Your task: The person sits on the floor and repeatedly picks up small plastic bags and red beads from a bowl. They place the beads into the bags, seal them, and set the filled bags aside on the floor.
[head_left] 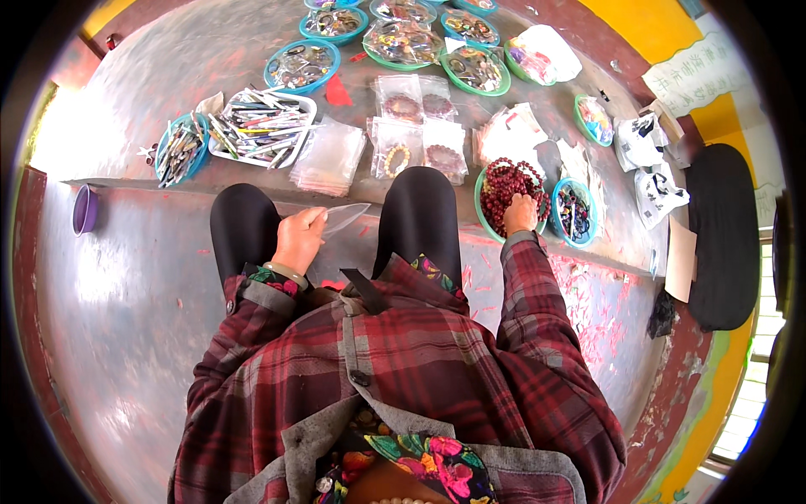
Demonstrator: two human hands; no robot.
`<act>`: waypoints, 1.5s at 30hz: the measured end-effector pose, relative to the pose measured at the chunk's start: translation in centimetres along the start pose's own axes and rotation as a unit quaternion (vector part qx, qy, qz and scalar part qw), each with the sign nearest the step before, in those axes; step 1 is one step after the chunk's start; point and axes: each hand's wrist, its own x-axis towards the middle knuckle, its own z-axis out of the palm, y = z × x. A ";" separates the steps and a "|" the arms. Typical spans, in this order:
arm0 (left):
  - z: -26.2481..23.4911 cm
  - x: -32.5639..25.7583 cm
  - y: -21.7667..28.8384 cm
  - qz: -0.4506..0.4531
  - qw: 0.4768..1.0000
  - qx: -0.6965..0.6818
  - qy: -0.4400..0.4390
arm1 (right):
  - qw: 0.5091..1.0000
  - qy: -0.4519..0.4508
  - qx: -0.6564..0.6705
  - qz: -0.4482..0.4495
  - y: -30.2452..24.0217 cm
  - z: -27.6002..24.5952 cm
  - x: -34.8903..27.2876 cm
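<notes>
I've got left hand (298, 242) at 9 o'clock, thumb and fingers (316, 217) pinched together, pointing toward 1. Left forearm (248, 315) slants up toward 1, elbow bent. Right hand (521, 216) between 2 and 3, back up, reaching toward 12, tips hidden from me. Right forearm (536, 290) runs up toward 11. Hands well apart. Knees (416, 210) bent: left at 9, right at 12.

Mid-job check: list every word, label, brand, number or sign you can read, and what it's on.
Nothing reads clearly enough to quote.
Pale wall sheet: rows of characters, too blurred.
White bag at right: dark markings, too creased and blurred.
Pens: any lettering too small.
Clear bag in left hand: no text visible.
</notes>
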 end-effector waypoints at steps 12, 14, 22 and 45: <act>-0.4 -0.4 0.0 0.021 0.999 0.036 -0.026 | 0.944 0.085 0.315 0.045 3.1 -5.9 3.8; -0.1 -0.2 0.0 0.013 0.999 0.029 -0.028 | 0.929 0.061 0.366 0.010 3.4 -7.3 4.6; -0.3 -0.2 -1.7 0.088 0.995 0.046 -0.015 | 0.741 -0.120 0.647 -0.135 -11.1 -20.3 -0.5; -0.9 -0.6 -0.1 0.114 0.986 0.072 -0.096 | 0.784 -0.142 0.411 -0.442 -24.8 -17.6 -9.1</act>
